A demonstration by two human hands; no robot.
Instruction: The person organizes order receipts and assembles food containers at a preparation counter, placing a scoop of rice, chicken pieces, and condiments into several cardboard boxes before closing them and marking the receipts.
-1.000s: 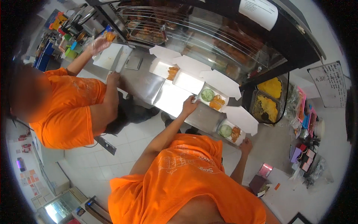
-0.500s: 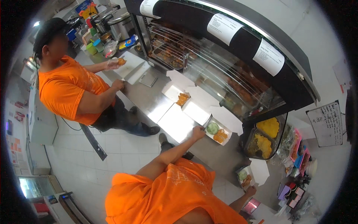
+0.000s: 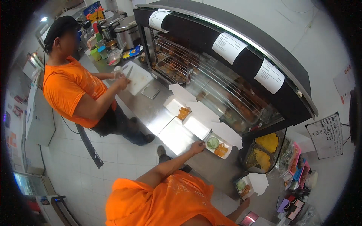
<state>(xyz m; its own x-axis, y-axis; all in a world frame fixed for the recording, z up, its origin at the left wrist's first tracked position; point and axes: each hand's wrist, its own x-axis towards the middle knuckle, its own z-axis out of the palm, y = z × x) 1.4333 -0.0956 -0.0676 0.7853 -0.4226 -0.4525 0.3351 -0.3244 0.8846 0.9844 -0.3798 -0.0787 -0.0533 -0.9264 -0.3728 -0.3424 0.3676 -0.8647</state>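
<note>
My left hand (image 3: 197,147) is closed at the near left corner of an open white takeaway box (image 3: 224,155), which holds pale green round slices (image 3: 213,142) and golden fried pieces (image 3: 221,150). Lower right, my right hand (image 3: 244,203) is curled against the near edge of a smaller open takeaway box (image 3: 260,184) with similar food; its fingertips are partly hidden. Farther left on the steel counter, another open white box (image 3: 174,106) holds golden pieces (image 3: 183,113), and beside it a white box (image 3: 197,127) shows a bare inside.
A glass-fronted heated display cabinet (image 3: 233,90) lines the counter's back. Trays of yellow food (image 3: 262,158) stand to its right. At left, a co-worker in orange (image 3: 75,86) holds a knife (image 3: 129,71) over a white cutting board (image 3: 137,84). A metal box (image 3: 151,92) lies nearby.
The view has shifted, moving the scene lower. Both my hands stay by their boxes. The co-worker, who held up a golden piece, now has the knife over the board.
</note>
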